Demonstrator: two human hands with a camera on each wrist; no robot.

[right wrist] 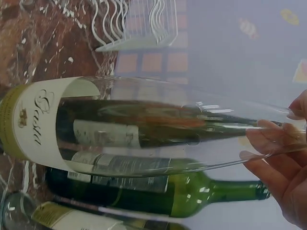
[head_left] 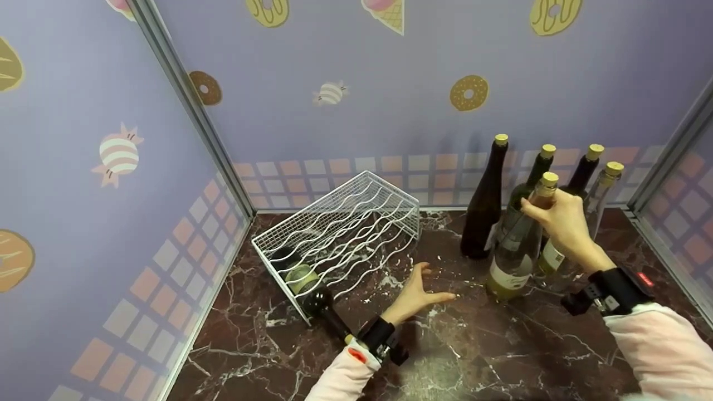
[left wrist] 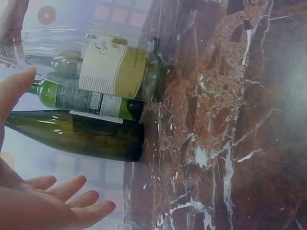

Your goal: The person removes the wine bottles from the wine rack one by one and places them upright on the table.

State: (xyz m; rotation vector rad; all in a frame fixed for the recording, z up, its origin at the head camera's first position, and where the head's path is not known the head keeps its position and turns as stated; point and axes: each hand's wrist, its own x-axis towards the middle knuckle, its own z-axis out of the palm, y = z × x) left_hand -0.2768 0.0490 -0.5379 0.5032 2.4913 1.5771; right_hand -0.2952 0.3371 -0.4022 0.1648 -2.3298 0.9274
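My right hand grips the neck of a clear glass wine bottle, just below its yellow stopper. In the right wrist view the fingers curl around the glass of this bottle, which has a white and gold label. It is upright or nearly so; whether its base touches the counter I cannot tell. My left hand is held out to its left, thumb and fingers spread, holding nothing. Left of that hand, a dark wine bottle lies in the white wire rack, neck toward me.
Behind the gripped bottle stand a tall brown bottle, a green bottle, a dark bottle and another clear bottle. All are on a dark red marbled counter, with patterned walls at the back and sides.
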